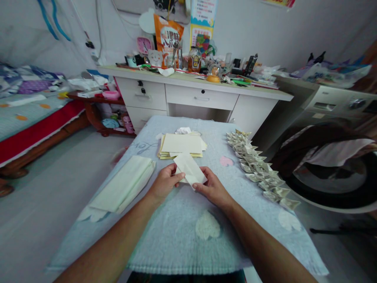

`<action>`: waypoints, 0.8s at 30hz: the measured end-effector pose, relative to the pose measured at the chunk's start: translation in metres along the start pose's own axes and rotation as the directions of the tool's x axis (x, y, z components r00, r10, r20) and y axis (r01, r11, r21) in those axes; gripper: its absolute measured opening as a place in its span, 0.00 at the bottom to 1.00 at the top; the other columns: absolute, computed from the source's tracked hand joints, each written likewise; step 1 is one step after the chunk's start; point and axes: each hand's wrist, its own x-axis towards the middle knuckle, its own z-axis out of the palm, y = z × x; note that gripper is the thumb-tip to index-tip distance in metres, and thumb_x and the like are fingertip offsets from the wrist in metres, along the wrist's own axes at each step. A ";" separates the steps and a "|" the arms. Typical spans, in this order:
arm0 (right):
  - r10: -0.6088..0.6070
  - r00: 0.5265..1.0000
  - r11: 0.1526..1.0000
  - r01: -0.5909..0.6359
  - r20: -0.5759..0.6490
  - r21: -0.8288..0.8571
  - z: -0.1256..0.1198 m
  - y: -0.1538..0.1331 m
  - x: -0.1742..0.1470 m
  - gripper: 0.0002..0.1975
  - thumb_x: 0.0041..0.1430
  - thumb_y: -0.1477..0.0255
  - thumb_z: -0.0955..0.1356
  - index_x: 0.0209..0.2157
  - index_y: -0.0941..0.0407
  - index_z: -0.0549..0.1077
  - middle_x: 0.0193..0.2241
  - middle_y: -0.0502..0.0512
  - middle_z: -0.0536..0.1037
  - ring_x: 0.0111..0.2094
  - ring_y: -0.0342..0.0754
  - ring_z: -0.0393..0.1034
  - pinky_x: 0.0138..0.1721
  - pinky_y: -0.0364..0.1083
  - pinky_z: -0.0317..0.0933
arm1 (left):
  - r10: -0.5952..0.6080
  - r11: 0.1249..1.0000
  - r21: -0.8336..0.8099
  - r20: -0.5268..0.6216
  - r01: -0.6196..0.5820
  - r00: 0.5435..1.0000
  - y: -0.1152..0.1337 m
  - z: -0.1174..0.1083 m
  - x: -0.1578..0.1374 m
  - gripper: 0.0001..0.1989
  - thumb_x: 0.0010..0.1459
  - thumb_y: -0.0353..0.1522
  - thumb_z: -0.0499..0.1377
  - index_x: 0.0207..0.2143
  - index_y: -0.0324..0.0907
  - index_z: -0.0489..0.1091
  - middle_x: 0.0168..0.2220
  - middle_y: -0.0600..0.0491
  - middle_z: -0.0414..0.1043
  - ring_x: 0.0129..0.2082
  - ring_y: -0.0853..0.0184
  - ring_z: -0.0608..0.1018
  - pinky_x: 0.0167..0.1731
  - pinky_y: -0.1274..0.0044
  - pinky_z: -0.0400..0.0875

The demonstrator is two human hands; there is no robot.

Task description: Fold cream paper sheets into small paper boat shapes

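Over the middle of the cloth-covered table, a piece of pale paper point(190, 168) is held between my two hands, tilted, with its layers looking folded. My left hand point(167, 180) pinches its left side, thumb on top. At its lower right corner, my right hand point(211, 186) grips it between thumb and fingers. Just beyond lies a stack of cream paper sheets point(182, 144). Left of my hands rests a thick folded bundle of pale paper point(123, 184). Along the right side stand rows of small folded paper shapes point(259, 167) with pointed ends.
A light blue patterned cloth point(176, 232) covers the table. Crumpled white paper point(183, 130) sits behind the stack. Beyond stands a white desk point(203, 96) crowded with jars and packets. A washing machine point(330, 106) with clothes in its door is at right, a bed point(35, 114) at left.
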 end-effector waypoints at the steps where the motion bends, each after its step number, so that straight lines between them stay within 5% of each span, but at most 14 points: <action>1: 0.017 1.000 1.000 -0.017 -0.003 0.026 0.001 -0.002 -0.001 0.22 0.49 0.63 0.73 0.43 0.54 0.65 0.32 0.48 0.71 0.29 0.42 0.64 0.28 0.41 0.58 | 0.010 1.000 0.002 0.003 -0.010 1.000 -0.001 0.002 0.000 0.16 0.46 0.36 0.64 0.37 0.37 0.69 0.27 0.56 0.69 0.22 0.73 0.66 0.19 0.82 0.59; 8: -0.056 0.989 0.973 0.024 -0.135 -0.229 -0.003 -0.010 -0.002 0.06 0.54 0.68 0.68 0.30 0.56 0.68 0.23 0.46 0.68 0.24 0.42 0.61 0.27 0.41 0.56 | 0.129 0.978 0.157 0.048 -0.135 0.991 -0.004 0.003 -0.002 0.17 0.47 0.36 0.64 0.39 0.38 0.68 0.26 0.57 0.66 0.25 0.73 0.67 0.25 0.81 0.61; 10: -0.181 0.970 0.907 0.100 -0.164 -0.409 -0.007 -0.009 -0.002 0.01 0.53 0.74 0.65 0.29 0.55 0.68 0.25 0.48 0.69 0.28 0.44 0.63 0.31 0.43 0.57 | 0.150 0.960 0.241 -0.010 -0.144 0.989 -0.003 0.000 -0.004 0.22 0.47 0.36 0.64 0.44 0.40 0.66 0.22 0.61 0.62 0.21 0.74 0.65 0.24 0.82 0.59; 13: -0.359 0.924 0.742 0.197 -0.131 -0.641 -0.012 -0.009 -0.002 0.08 0.49 0.81 0.63 0.29 0.55 0.68 0.30 0.52 0.70 0.37 0.48 0.64 0.41 0.46 0.57 | 0.139 0.937 0.325 -0.023 -0.124 0.990 -0.001 -0.002 -0.008 0.27 0.49 0.35 0.64 0.51 0.41 0.62 0.16 0.66 0.53 0.16 0.77 0.59 0.19 0.84 0.53; 16: -0.416 0.908 0.623 0.238 -0.058 -0.745 -0.016 -0.010 -0.001 0.12 0.47 0.83 0.62 0.33 0.55 0.68 0.34 0.54 0.70 0.41 0.50 0.62 0.44 0.48 0.57 | 0.214 0.908 0.357 0.056 -0.219 0.975 -0.002 -0.001 -0.008 0.20 0.50 0.32 0.62 0.48 0.41 0.66 0.24 0.60 0.65 0.20 0.74 0.67 0.21 0.83 0.59; 20: -0.395 0.918 0.508 0.256 0.041 -0.822 -0.018 -0.011 -0.002 0.15 0.45 0.86 0.61 0.34 0.55 0.67 0.37 0.56 0.69 0.41 0.51 0.60 0.43 0.48 0.56 | 0.438 0.731 0.511 0.158 -0.453 0.885 -0.006 -0.002 -0.006 0.10 0.49 0.22 0.56 0.34 0.41 0.71 0.41 0.50 0.71 0.42 0.66 0.74 0.41 0.75 0.68; 24: -0.332 0.938 0.397 0.237 0.102 -0.887 -0.016 -0.012 -0.004 0.15 0.45 0.87 0.61 0.33 0.56 0.68 0.38 0.57 0.69 0.41 0.52 0.58 0.43 0.48 0.55 | 0.478 0.574 0.633 0.256 -0.520 0.840 -0.006 -0.005 -0.008 0.13 0.49 0.18 0.53 0.34 0.42 0.69 0.40 0.51 0.71 0.43 0.66 0.74 0.45 0.74 0.67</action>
